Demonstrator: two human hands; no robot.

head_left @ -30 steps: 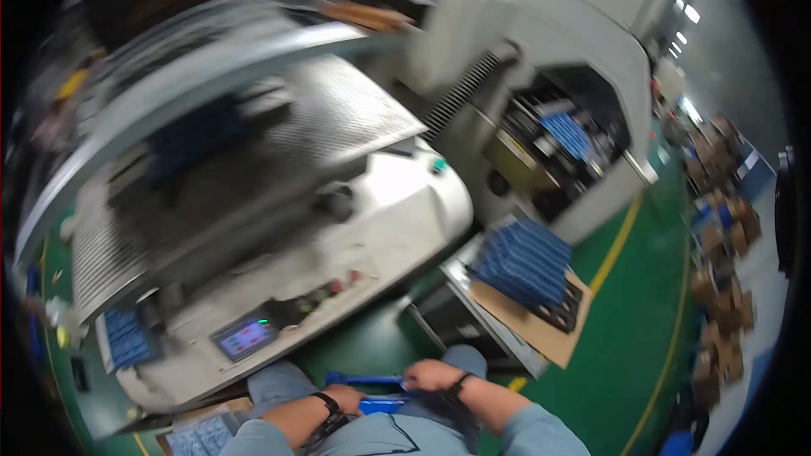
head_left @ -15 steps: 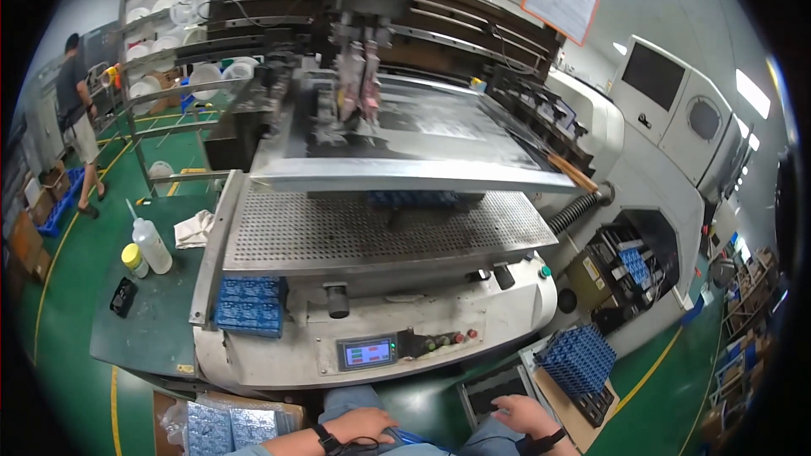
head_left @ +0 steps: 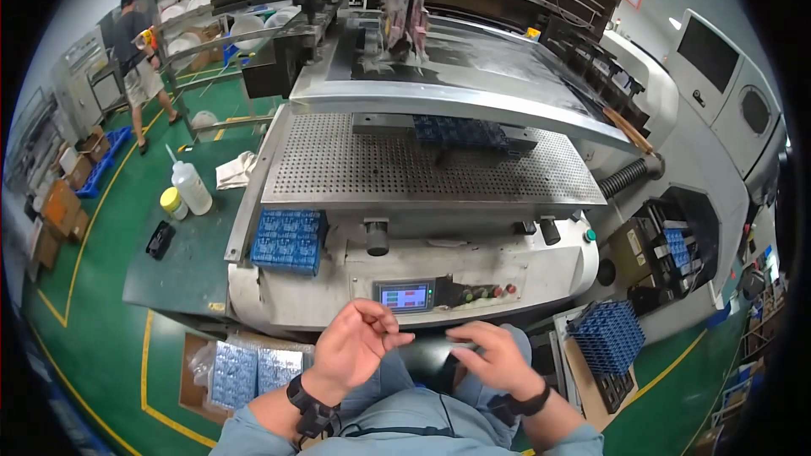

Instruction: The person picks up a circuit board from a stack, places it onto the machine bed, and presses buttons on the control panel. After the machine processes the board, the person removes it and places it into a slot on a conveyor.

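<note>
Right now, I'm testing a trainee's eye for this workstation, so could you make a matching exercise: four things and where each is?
Things
1. Right hand
2. Lit screen
3. Yellow-lidded jar
4. Cardboard box

Places
A. On the green table, beside a white bottle
B. At the lower left, with blue packs inside
C. Raised, apart from the left hand
D. Set in the front of the machine

Right pairs: 1-C, 2-D, 3-A, 4-B

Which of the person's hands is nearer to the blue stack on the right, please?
Right. The right hand is to the left of the blue stack, not touching it; the left hand is farther left.
</note>
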